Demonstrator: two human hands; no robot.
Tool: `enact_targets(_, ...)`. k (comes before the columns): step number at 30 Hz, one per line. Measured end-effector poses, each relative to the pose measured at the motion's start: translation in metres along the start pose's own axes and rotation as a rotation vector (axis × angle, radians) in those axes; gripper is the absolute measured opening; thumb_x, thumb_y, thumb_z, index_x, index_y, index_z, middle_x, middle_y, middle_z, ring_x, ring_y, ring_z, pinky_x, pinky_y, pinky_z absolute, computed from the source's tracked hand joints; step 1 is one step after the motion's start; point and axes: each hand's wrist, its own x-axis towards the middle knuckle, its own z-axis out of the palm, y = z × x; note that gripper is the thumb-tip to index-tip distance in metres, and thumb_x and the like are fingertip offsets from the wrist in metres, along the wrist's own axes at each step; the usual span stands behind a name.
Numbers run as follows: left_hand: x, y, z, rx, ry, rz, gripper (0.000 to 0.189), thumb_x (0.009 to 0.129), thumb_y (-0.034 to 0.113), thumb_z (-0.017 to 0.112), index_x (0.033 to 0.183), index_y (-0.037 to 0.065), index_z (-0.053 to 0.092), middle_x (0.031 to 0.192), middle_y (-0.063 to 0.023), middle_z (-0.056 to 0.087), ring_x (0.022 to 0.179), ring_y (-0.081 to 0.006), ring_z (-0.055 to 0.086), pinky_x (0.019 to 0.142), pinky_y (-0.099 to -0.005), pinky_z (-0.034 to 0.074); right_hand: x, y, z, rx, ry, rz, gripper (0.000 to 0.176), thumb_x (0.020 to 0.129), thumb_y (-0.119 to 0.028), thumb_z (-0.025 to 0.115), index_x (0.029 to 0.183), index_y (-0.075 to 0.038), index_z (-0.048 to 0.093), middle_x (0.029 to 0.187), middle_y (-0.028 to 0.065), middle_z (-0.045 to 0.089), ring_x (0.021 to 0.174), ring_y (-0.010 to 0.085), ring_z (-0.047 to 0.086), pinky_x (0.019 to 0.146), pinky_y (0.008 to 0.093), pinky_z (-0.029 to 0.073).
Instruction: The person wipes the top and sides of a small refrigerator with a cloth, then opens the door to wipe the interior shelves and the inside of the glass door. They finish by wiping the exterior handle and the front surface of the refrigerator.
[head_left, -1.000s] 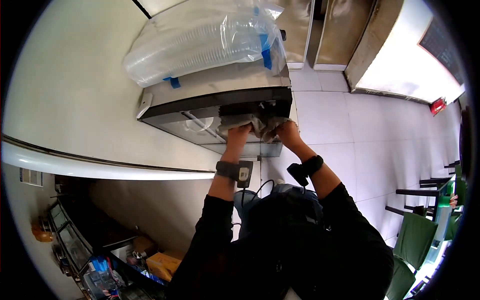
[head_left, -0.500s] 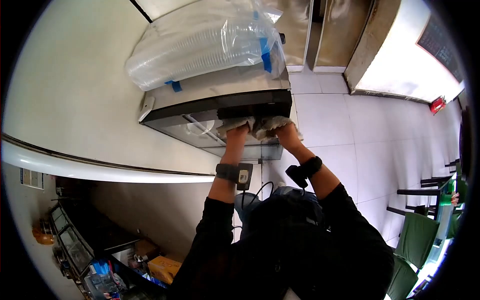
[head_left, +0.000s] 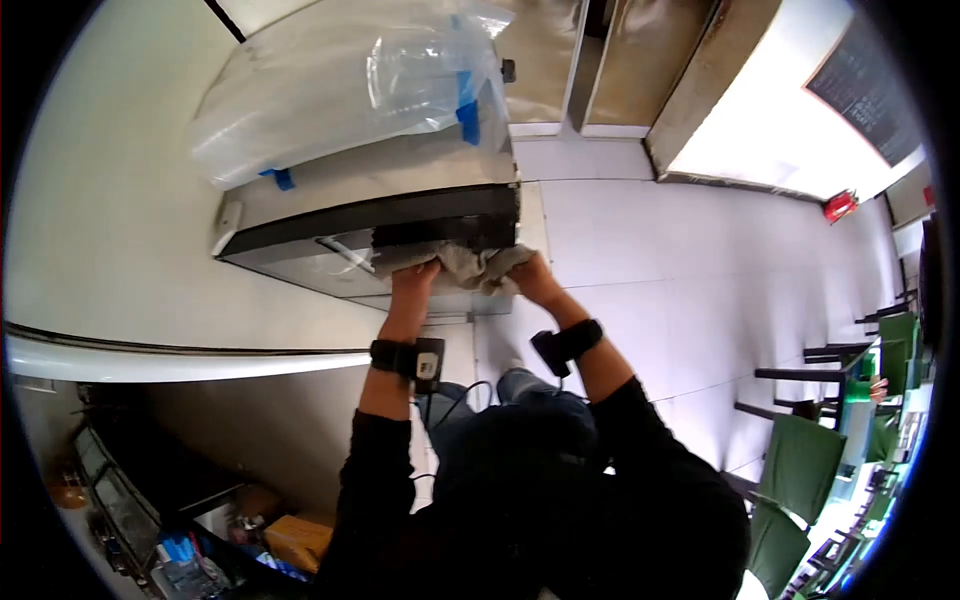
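A crumpled grey-beige cloth [head_left: 465,266] spans the gap between my hands, against the front of a glass-fronted cabinet [head_left: 290,262]. My left hand [head_left: 416,273] is closed on the cloth's left part, just under the cabinet's dark upper band [head_left: 335,222]; its fingertips are partly hidden by the fabric. At the cabinet's right corner, my right hand [head_left: 534,277] grips the other end, its fingers curled into the folds. Both wrists wear black straps with small devices.
Clear plastic packaging [head_left: 330,95] with blue tape lies on the cabinet. A white wall or panel [head_left: 110,200] stands left. Shelves with boxes [head_left: 300,540] are lower left. Green chairs [head_left: 800,465] and a red object [head_left: 840,206] are on the right.
The view has shifted, so the cabinet appears farther left. Relative to it, my right hand has moved right to its corner, while my left hand stays about level with the same spot.
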Motion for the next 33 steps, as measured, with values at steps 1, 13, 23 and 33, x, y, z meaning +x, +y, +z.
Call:
enact_targets(1,-0.002,0.000,0.004,0.315,-0.035,0.110,0.022,0.068,0.005,0.049,0.089,0.000,0.050,0.089,-0.0053,0.052,0.086,-0.0163,0.047,0.076,-0.0263,0.035,-0.003,0.009,0.001,-0.110,0.042,-0.064,0.015,0.063,0.005,0.053,0.077,-0.001,0.053,0.078,0.0080,0.055,0.073,0.0160,0.052,0.062,0.0253,0.043)
enact_targets(13,0.007,0.061,0.020,-0.507,0.140,-0.173,0.020,0.072,0.007,0.050,0.090,-0.001,0.049,0.087,-0.0059,0.050,0.077,-0.0150,0.047,0.071,-0.0277,0.038,0.003,-0.044,-0.034,0.390,0.201,0.037,0.017,0.080,-0.007,0.039,0.088,0.002,0.050,0.082,0.0043,0.054,0.074,0.0109,0.049,0.065,0.0217,0.038)
enact_targets(23,0.007,0.040,-0.001,0.064,0.179,-0.180,0.016,0.072,0.016,0.055,0.072,-0.001,0.055,0.067,-0.0019,0.053,0.060,-0.0095,0.044,0.055,-0.0252,0.035,-0.007,0.007,-0.020,0.542,0.175,0.303,0.026,0.079,-0.005,0.034,0.104,0.000,0.040,0.101,0.0090,0.046,0.095,0.0181,0.044,0.081,0.0261,0.035)
enact_targets(33,0.000,0.016,-0.002,-0.199,0.243,-0.210,0.015,0.068,0.012,0.057,0.062,-0.002,0.053,0.058,-0.0055,0.053,0.053,-0.0108,0.046,0.047,-0.0254,0.036,-0.017,0.016,0.001,0.630,0.408,0.275,0.010,0.075,-0.007,0.037,0.075,-0.003,0.046,0.066,-0.0013,0.040,0.059,0.0078,0.034,0.052,0.0208,0.029)
